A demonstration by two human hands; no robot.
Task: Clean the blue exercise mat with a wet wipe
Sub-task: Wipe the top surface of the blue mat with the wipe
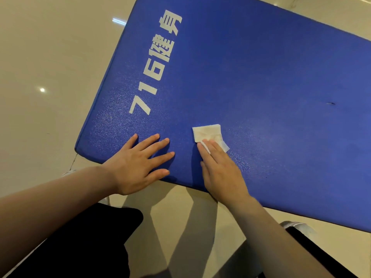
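Both hands are flat on the blue exercise mat [261,87], which lies on a glossy beige tile floor [40,67] and runs off the frame at the right. The left hand [138,163] is spread wide near the mat's near left corner, fingers straight and fanned out, palm down, holding nothing, just pressing on the surface. The right hand [220,167] has its fingers straight and together, pressing down on a folded white wet wipe [208,133]; about half the wipe sticks out past the fingertips, and a thin corner of it peeks out on the right side of the fingers. The wipe sits close to the mat's near edge, just right of the left hand. White print on the mat reads "716" followed by two Chinese characters, "健身" as far as I can read them, running away from the left hand along the mat's short edge. There's a small dark mark [331,103] on the mat far right. Dark trousers [80,247] show at the bottom.
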